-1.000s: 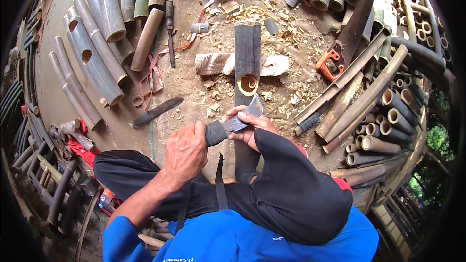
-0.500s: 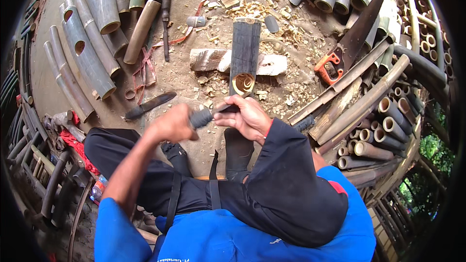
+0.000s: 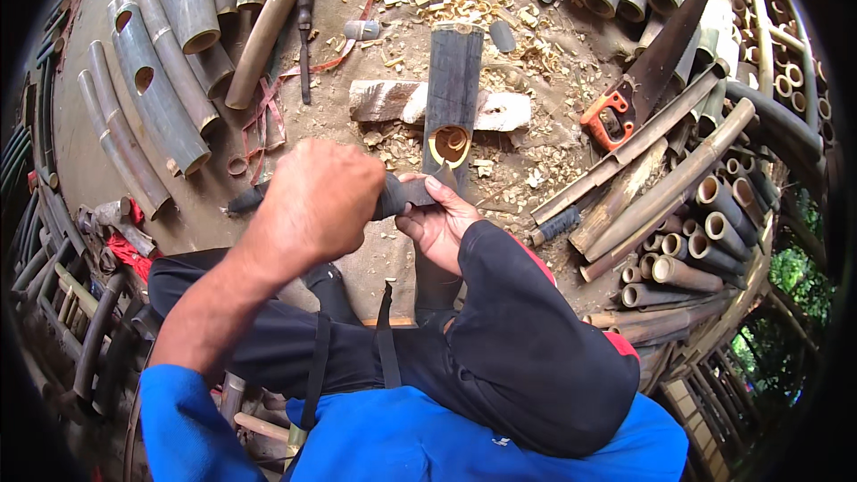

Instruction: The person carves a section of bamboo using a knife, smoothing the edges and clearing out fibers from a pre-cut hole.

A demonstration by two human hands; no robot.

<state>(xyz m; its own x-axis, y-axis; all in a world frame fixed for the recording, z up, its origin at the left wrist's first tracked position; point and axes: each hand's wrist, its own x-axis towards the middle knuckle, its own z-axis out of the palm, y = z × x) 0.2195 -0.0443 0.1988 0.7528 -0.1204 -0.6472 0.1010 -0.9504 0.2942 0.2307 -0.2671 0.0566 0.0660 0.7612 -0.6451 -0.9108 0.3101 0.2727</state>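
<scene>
My left hand [image 3: 312, 196] is closed around the dark wrapped handle [image 3: 391, 196] of a knife. Its blade [image 3: 423, 188] points right, and my right hand [image 3: 442, 230] pinches it between thumb and fingers. Just beyond the hands lies a dark bamboo tube [image 3: 453, 80], running away from me. A pale hole [image 3: 449, 145] is cut in its near part, with curled shavings inside. Beneath the tube, a pale wooden block [image 3: 384, 100] lies crosswise. My raised right knee hides my right forearm.
An orange-handled saw [image 3: 616, 116] leans at the right among bamboo strips. A chisel-like tool [image 3: 305, 40] and red ribbon [image 3: 263, 120] lie left of the block. Bamboo tubes [image 3: 161, 80] line the left side, and cut pieces [image 3: 687, 272] are stacked right. Shavings [image 3: 544, 62] litter the ground.
My left hand has moved up and forward with the knife handle, now covering much of a second dark blade on the ground. My right hand stays at the knife blade, slightly lower.
</scene>
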